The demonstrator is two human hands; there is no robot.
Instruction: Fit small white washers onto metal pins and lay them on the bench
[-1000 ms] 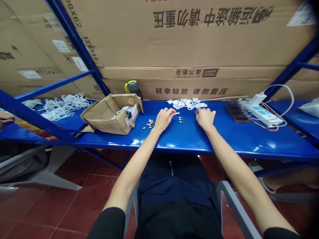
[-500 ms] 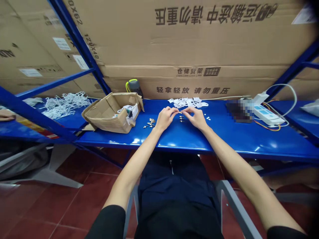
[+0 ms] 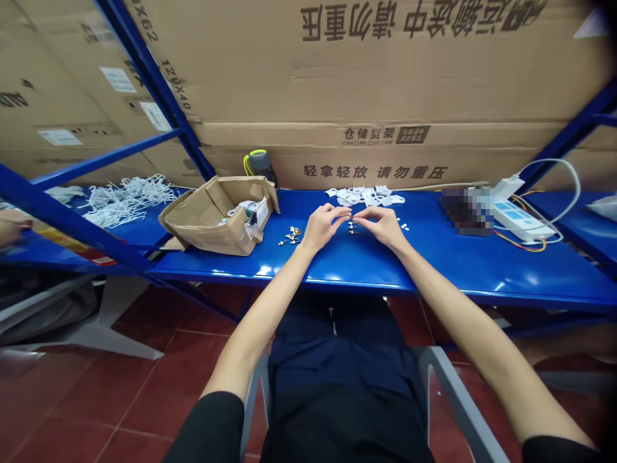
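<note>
My left hand [image 3: 322,226] and my right hand [image 3: 385,225] meet over the blue table, fingertips pinched together almost touching. Between them is a small brass-coloured pin, mostly hidden by the left fingers; what the right fingertips pinch is too small to make out. Just below the fingertips, several small pins with white pieces on them [image 3: 351,228] lie in a short column. Left of my left hand is a loose group of brass-coloured pins [image 3: 292,235]. Several tiny white pieces [image 3: 404,226] lie right of my right hand.
White plastic parts [image 3: 364,195] are piled behind my hands. An open cardboard box [image 3: 207,235] and a dark bottle [image 3: 261,164] stand left. At right are a power strip [image 3: 523,222] with cables and a blurred dark object [image 3: 465,212]. Another person's hand [image 3: 12,226] shows far left.
The brass-coloured pin, plainer between my fingertips before, is now mostly covered as the fingers come closer. The view has shifted slightly. The other person's hand at far left has moved.
</note>
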